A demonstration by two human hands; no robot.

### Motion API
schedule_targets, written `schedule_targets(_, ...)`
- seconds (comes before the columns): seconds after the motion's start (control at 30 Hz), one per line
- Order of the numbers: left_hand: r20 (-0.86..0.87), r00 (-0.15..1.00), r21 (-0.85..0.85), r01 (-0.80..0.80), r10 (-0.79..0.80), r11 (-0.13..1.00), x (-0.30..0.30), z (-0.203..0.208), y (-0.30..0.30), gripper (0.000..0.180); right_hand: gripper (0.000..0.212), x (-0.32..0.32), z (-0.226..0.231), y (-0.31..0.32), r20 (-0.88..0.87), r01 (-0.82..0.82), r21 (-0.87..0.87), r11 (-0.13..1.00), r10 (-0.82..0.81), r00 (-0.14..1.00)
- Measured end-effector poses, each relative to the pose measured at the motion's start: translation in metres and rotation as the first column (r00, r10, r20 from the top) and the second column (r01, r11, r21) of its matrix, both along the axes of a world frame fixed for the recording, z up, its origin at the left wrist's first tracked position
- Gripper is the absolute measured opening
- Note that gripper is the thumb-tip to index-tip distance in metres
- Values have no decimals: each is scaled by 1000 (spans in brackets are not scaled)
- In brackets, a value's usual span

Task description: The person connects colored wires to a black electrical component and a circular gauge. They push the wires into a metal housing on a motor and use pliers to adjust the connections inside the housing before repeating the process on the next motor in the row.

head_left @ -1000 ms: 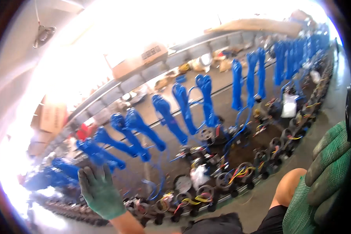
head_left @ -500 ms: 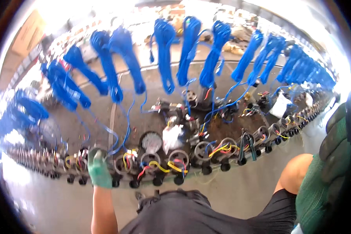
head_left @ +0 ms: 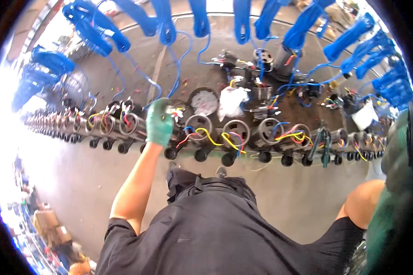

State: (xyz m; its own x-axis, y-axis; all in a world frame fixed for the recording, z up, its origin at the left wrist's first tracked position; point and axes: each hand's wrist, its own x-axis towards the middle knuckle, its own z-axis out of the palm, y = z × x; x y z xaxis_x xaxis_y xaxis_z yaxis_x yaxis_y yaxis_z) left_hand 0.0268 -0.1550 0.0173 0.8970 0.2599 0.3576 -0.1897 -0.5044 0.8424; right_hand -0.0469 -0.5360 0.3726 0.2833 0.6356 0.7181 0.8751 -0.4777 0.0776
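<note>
A wired housing (head_left: 141, 125) is sitting along the bench (head_left: 188, 73)'s near edge, beside our left hand (head_left: 159, 124); whether it or our right hand (head_left: 394, 151) is grasping or loose, we cannot tell. We're seemingly working among housings, next needing a sure hold.

Assembly workshop, long workbench (head_left: 144, 52), row of wired dark housings (head_left: 264, 134), bundled blue cables (head_left: 243, 20)

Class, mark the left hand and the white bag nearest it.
Left hand (head_left: 159, 124): head view, on the middle of the green glove.
White bag (head_left: 231, 103): head view, on the middle of its crumpled surface.
</note>
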Motion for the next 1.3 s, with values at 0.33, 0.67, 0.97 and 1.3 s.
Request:
schedule_targets(0.33, -9, 993, 461, -102, 120, 881, -24, -24, 15, 28, 27, 144, -140, 39, -604, -16, -565, 825, -401, 689)
schedule_targets(0.67, 36, 996, 269, -87, 80, 959, -21, -24, 16, 25, 58, 214, -337, 92, -430, -71, -786, 614, -461, 776)
schedule_targets(0.97, 73, 997, 239, -50, 33, 970, -24, -18, 19, 19, 48, 239, -406, 120, -443, -200, -857, 475, -481, 756)
schedule_targets(1.3, 82, 997, 293, -18, -7, 956, -30, -19, 32, 20, 25, 237, -381, 47, -172, -209, -978, 20, -643, 746)
